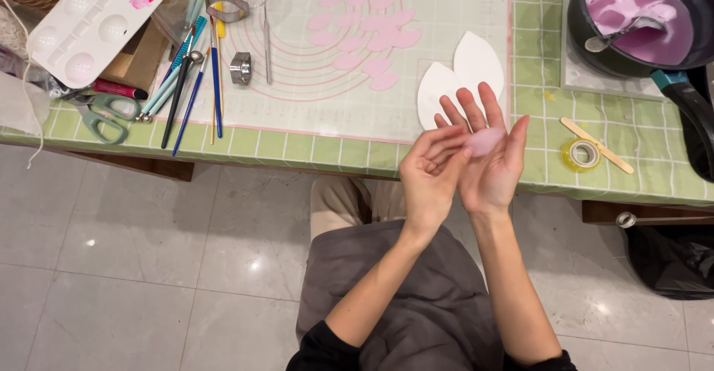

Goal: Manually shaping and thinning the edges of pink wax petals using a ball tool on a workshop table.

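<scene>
Head view, hands: your right hand (491, 166) is held palm up with the fingers spread, and your left hand (431, 174) lies against it, fingertips pressing down on a pink petal (485, 141).
Head view, petal: it rests flat on your right palm, just off the near table edge; the open palm serves as a soft backing while the left fingers work it. It looks thin, pale and soft like a paste, though the blur makes the edge hard to read.
Head view, white shapes: two leaf-shaped white cutouts (457, 77) lie flat on the mat just beyond your fingertips, smooth and pointed.
Head view, mat: the translucent work mat (312, 111) printed with rings holds a cluster of cut pink petals (364, 29), spread apart so they do not stick.
Head view, tools: brushes and modelling tools (190, 73) lie side by side left of the mat, with green-handled scissors (100, 114), a white paint palette (93, 21) and metal cutters (239, 68).
Head view, pan: a dark pan (587, 36) at far right holds pink melted stuff and a spoon.
Head view, tape: a roll of clear tape (581, 155) and a wooden stick (595, 144) sit right of your hands.
Head view, table: the green checked tablecloth (297, 148) covers it.
</scene>
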